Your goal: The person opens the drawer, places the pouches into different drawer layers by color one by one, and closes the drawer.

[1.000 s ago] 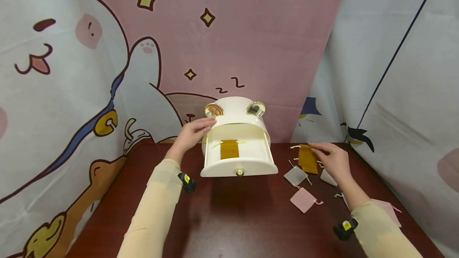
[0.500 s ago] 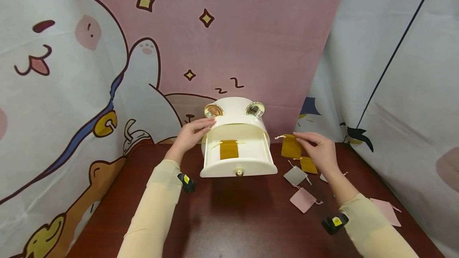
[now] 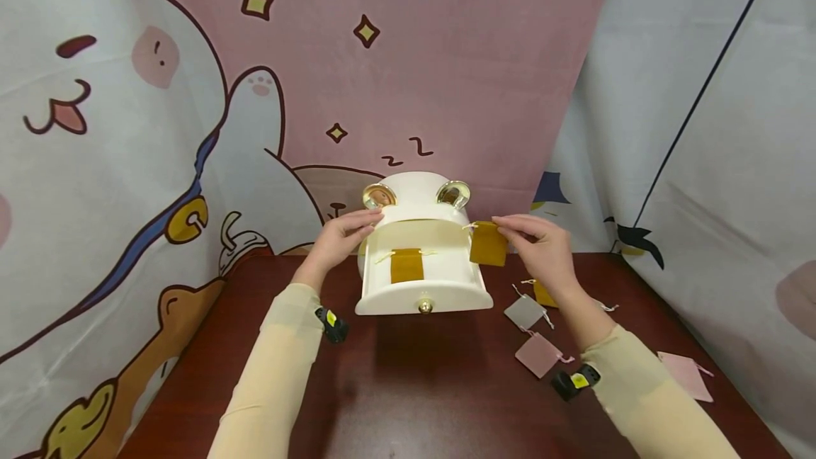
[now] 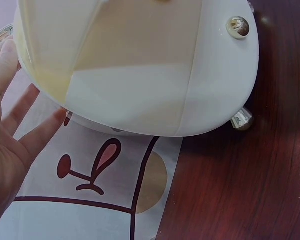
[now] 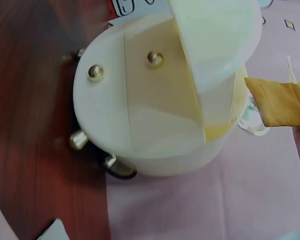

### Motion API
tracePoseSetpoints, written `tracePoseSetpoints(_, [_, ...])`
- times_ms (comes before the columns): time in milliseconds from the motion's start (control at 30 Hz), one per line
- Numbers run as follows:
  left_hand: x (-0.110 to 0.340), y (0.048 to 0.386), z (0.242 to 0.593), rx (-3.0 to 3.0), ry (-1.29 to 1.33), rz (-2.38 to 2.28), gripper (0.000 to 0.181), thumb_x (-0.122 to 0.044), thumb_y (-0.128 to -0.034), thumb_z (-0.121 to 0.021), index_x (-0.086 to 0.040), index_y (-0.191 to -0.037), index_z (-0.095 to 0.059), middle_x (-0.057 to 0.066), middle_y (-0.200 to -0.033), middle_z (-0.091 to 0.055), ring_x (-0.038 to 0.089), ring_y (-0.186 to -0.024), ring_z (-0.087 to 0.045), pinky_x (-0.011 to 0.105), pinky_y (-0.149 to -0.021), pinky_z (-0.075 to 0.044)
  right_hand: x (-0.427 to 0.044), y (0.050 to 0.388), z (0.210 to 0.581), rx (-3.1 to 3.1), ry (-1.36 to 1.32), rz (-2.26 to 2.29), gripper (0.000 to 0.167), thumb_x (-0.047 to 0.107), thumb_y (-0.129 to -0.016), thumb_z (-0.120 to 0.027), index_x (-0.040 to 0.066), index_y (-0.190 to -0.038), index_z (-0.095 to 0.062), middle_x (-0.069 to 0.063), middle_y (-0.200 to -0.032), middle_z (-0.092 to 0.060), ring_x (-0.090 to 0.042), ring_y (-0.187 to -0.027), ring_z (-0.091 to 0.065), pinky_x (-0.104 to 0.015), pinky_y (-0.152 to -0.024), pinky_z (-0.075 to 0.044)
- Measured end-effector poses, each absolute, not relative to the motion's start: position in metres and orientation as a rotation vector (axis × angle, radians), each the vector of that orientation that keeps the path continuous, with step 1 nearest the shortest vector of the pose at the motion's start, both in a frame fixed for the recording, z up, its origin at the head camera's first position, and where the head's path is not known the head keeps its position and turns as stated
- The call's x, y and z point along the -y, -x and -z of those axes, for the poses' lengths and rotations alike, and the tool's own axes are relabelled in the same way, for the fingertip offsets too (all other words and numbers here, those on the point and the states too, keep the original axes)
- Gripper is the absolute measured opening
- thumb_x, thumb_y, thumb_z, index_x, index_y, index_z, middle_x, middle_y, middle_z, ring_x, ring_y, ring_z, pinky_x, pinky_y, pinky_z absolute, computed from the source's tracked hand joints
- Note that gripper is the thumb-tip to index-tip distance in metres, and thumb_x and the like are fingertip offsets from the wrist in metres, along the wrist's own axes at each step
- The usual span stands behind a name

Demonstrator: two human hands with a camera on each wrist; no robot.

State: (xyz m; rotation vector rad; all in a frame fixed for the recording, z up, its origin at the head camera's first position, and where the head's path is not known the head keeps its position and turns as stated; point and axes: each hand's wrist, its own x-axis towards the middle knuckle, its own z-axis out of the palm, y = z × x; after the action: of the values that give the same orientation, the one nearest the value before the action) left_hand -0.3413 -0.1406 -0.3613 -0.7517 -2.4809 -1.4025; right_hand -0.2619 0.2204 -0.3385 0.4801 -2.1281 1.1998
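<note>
A white rounded box (image 3: 417,193) with gold round ears stands at the back of the table, its top drawer (image 3: 395,299) pulled out. Inside the drawer lies a mustard drawstring pouch (image 3: 406,265). My left hand (image 3: 344,239) rests against the box's upper left side; in the left wrist view its extended fingers (image 4: 42,131) touch the box's edge. A second mustard drawstring pouch (image 3: 488,244) is pinched between thumb and fingers of my right hand (image 3: 542,250), up at the drawer's right side. The right wrist view has this pouch (image 5: 280,102) beside the box.
On the table (image 3: 382,388) to the right lie a grey pouch (image 3: 526,312), a pink pouch (image 3: 538,355) and a mustard pouch (image 3: 545,295) partly behind my right hand. Another pink pouch (image 3: 687,375) sits farther right. A printed cloth (image 3: 484,91) hangs behind.
My right hand has lifted the mustard pouch from the group on the right and carried it left to the drawer's right side. The left hand and the box stay in place.
</note>
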Motion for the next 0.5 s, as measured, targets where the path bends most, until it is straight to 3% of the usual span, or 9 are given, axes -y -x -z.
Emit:
tracePoseSetpoints(300, [0.141, 0.342, 0.361, 2.484, 0.756, 1.391, 0.032, -0.016, -0.0981, -0.064, -0.016, -0.13, -0.068, 0.0, -0.14, -0.057, 0.021, -0.133, -0.048, 0.041, -0.107, -0.043, -0.195, 0.265, 0.333, 2.125, -0.604, -1.258, 0.018, 0.003, -0.086, -0.076, 0.009, -0.103, -0.08, -0.006, -0.101, -0.074, -0.002, -0.089, -0.063, -0.013, -0.07, -0.053])
tracePoseSetpoints(500, [0.141, 0.341, 0.361, 2.489, 0.763, 1.371, 0.033, -0.016, -0.0982, -0.064, -0.016, -0.131, -0.068, 0.0, -0.141, -0.057, 0.021, -0.134, -0.047, 0.041, -0.107, -0.043, -0.18, 0.267, 0.332, 2.2, -0.633, -1.222, 0.018, 0.004, -0.086, -0.077, 0.009, -0.103, -0.08, -0.004, -0.101, -0.074, -0.015, -0.092, -0.067, -0.015, -0.074, -0.054])
